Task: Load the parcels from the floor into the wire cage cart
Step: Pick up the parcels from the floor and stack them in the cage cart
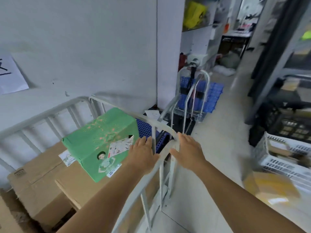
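Fingers of the left hand [143, 153] straight and close together, laid flat inside the wire cage cart [161, 126] just beside its rounded top rail, fingertips reaching toward the green parcel [101, 140]; nothing gripped. Fingers of the right hand [188, 151] also extended and relaxed, palm down, resting over the outer side of the same rail corner, thumb spread toward the bar; whether the palm truly presses the metal cannot be told through the blur. Both forearms bare, running up from the bottom edge and straddling the rail.

Inside the cart: green parcel printed with a cartoon figure, a white shipping label [121, 145] on its near face, sitting tilted on top of large brown cardboard boxes [50, 180]. A smaller white label on the brown box beside it. Brown boxes filling the cart floor up to the far barred side along the wall.

Beyond the cart corner: folded hand trolleys [193, 98] with blue perforated platforms, leaning near the wall pillar. To the right: a white slatted plastic crate [284, 158] holding parcels, a yellow padded parcel [271, 187] lying on the floor in front of it, dark shelving [286, 91] with a black crate behind.

Open strip of pale floor [223, 145] between the cart rail and the crates, narrowing toward the back corridor.
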Motion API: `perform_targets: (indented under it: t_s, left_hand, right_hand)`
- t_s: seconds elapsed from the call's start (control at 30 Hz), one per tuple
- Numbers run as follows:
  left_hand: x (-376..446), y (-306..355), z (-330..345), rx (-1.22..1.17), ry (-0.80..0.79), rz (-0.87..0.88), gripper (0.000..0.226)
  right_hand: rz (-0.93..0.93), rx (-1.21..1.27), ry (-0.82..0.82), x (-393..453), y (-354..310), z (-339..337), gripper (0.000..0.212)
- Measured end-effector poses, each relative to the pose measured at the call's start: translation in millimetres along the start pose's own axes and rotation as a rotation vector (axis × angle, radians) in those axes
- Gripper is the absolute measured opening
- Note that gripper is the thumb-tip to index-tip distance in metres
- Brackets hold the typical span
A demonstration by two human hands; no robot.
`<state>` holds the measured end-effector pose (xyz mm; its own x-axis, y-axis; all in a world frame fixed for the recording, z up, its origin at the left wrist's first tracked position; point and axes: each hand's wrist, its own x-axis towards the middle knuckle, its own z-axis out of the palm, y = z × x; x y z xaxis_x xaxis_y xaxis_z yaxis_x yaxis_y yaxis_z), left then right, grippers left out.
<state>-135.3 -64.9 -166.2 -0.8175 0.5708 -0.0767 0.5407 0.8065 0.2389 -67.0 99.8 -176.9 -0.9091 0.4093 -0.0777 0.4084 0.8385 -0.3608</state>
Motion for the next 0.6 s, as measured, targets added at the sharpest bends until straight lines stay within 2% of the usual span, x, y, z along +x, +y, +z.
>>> perform_targets:
  t_s: [0.27, 0.6]
  left_hand:
    - [-4, 127, 44, 0.076, -0.107, 0.366, 0.071]
    - [-11, 322, 128, 0.228, -0.271, 0.64, 0.072]
  right_hand:
    - [0.324, 0.038, 0.059, -102, 131, -20, 0.077]
    - [0.643, 0.048, 0.12, -215, 311, -46, 0.072]
